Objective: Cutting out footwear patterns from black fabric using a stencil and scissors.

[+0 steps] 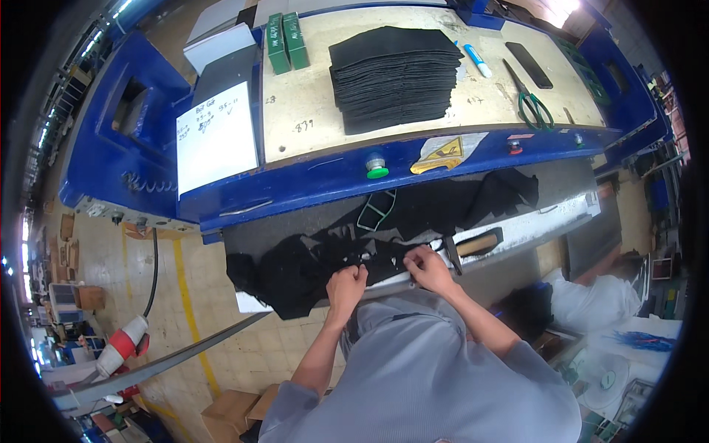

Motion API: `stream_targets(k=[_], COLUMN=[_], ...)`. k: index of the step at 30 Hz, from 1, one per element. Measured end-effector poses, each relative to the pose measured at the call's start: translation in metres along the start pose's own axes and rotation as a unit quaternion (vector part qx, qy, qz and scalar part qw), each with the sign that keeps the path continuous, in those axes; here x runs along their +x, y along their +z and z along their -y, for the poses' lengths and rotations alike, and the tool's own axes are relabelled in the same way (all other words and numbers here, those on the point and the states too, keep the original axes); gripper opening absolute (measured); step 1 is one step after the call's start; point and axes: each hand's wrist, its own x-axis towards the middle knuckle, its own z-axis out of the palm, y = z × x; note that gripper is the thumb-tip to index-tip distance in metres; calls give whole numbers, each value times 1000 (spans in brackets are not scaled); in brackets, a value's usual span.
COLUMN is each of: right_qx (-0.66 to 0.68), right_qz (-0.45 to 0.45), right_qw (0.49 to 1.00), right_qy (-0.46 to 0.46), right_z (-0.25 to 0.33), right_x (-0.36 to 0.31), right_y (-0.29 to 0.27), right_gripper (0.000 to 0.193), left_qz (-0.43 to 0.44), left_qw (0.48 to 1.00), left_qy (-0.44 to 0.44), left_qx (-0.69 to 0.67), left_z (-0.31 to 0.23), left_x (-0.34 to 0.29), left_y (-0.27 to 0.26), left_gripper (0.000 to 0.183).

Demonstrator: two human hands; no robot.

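Note:
Black fabric (295, 269) lies bunched and cut up along the low bench in front of me, with pale gaps showing through. My left hand (347, 286) is closed, its fingertips pinching the edge of this fabric. To its right, my right hand (430, 267) also pinches the fabric's edge, thumb and fingers together. Just beyond the hands, a green-edged cutting die (377, 210) rests on the black layers. Beside my right hand sits a hammer with a wooden handle (478, 245). Exactly what lies between the fingertips is partly hidden.
A blue press (295, 181) spans the bench, with a green button (377, 170) and a red button (515, 148). Its top carries stacked black fabric pieces (395, 85), green-handled scissors (533, 107), a marker (478, 60) and a dark bar (528, 65). A paper sheet (214, 144) hangs left.

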Motion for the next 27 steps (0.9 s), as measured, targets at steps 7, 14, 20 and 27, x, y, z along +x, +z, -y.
stream_targets(k=[7, 14, 20, 27], right_qx=[-119, 63, 66, -112], right_qz=[-70, 117, 50, -31], right_qw=[987, 964, 992, 979], right_qy=[-79, 231, 92, 166], right_z=[39, 70, 31, -8], right_x=[63, 98, 57, 39], right_y=[45, 17, -48, -67], right_gripper=[42, 51, 47, 50], left_qz=[-61, 16, 107, -112], left_qw=[994, 984, 977, 975], left_qy=[22, 116, 164, 134], left_qx=[85, 136, -80, 134], left_z=[-28, -46, -104, -64], left_x=[52, 55, 40, 64], left_y=[17, -15, -38, 40], left_gripper=[40, 37, 41, 55])
